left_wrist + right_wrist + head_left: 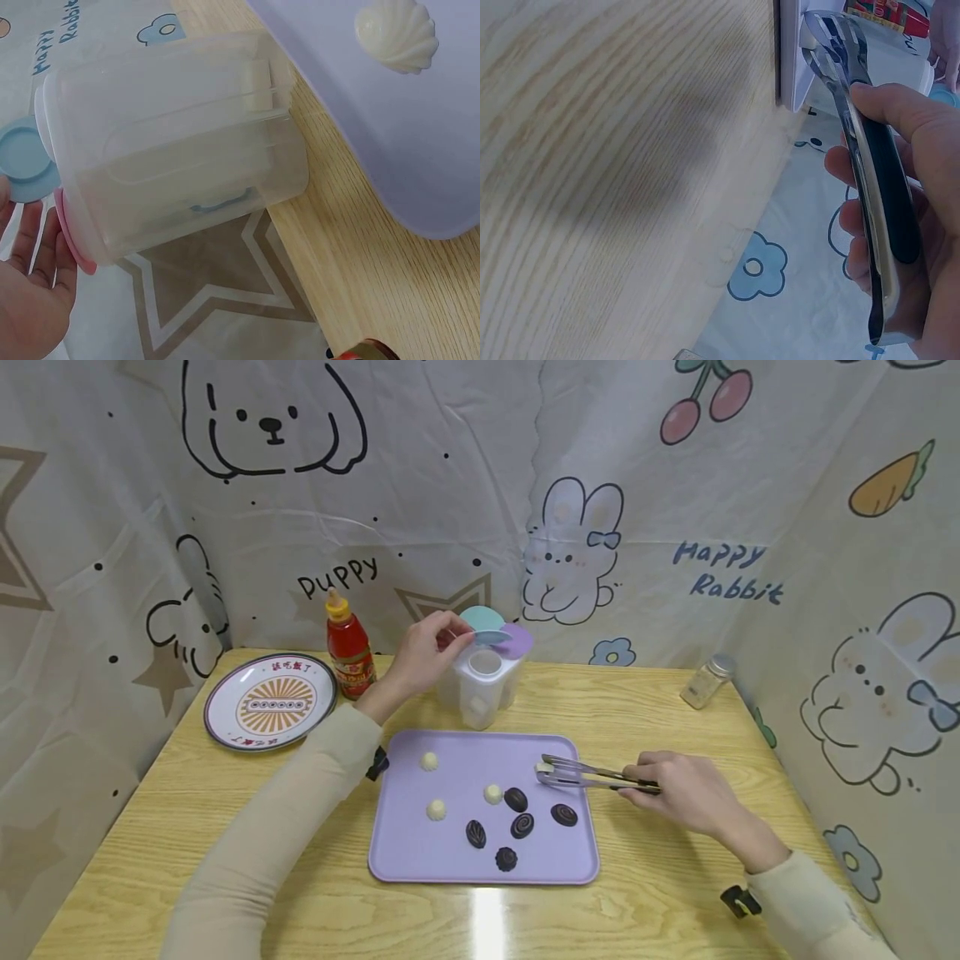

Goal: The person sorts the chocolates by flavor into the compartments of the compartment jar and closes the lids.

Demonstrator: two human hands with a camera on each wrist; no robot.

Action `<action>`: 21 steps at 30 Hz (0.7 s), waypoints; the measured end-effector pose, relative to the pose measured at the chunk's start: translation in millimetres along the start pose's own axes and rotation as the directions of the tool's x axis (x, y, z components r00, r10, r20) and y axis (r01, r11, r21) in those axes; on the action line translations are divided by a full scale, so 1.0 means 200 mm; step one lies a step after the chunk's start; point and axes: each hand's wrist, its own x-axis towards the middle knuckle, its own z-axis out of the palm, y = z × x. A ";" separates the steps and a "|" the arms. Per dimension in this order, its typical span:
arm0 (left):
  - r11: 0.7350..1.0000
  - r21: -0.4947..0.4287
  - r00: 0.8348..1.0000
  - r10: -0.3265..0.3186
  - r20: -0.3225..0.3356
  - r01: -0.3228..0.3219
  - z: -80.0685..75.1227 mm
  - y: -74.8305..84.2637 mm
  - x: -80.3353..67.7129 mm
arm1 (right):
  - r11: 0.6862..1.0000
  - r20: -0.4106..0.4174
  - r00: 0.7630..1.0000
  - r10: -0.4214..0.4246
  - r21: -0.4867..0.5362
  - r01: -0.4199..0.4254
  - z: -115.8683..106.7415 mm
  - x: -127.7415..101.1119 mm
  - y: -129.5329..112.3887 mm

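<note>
My left hand (426, 657) pinches the raised light-blue lid (492, 637) of a translucent multi-compartment container (480, 690). The compartment under that lid has its round mouth uncovered, and a pale piece shows low inside it. In the left wrist view, the fingers lie at the edge of the lid (24, 161). My right hand (678, 789) grips metal tongs (581, 774) with dark handles. Their tips are around a small white chocolate (543, 767) at the right side of the lilac tray (420, 863). Several white chocolates (437, 810) and dark chocolates (522, 825) lie on the tray.
Behind my left forearm are a patterned plate (225, 702) and a red sauce bottle (348, 647) with a yellow cap. A small glass jar (707, 682) lies tilted at the back right. Printed cloth (450, 493) walls the table (652, 710) at the back and sides.
</note>
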 end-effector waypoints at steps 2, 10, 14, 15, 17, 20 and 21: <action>1.000 0.002 1.000 -0.004 0.002 0.004 0.00 0.00 0.00 | 1.000 -0.010 1.000 -0.004 0.004 0.004 0.00 0.00 0.00; 1.000 -0.005 1.000 -0.026 0.012 0.027 0.00 0.02 -0.01 | 0.999 -0.065 0.997 -0.038 -0.002 0.038 0.02 0.00 0.01; 1.000 -0.004 1.000 -0.028 0.011 0.028 0.00 0.02 -0.01 | 0.998 -0.108 0.993 -0.057 -0.005 0.057 0.00 0.01 0.01; 1.000 -0.005 1.000 -0.028 0.011 0.029 0.00 0.02 -0.01 | 0.998 -0.124 0.990 -0.063 -0.006 0.063 0.00 0.01 0.01; 1.000 -0.004 1.000 -0.029 0.010 0.029 0.00 0.02 -0.01 | 0.997 -0.156 0.985 -0.076 -0.010 0.076 -0.02 0.03 0.01; 1.000 -0.001 1.000 -0.028 0.010 0.028 0.00 0.02 -0.01 | 0.995 -0.202 0.974 -0.098 -0.026 0.095 -0.06 0.07 0.01; 1.000 0.000 1.000 -0.028 0.010 0.028 0.00 0.01 -0.01 | 0.994 -0.214 0.971 -0.105 -0.029 0.101 -0.07 0.08 0.01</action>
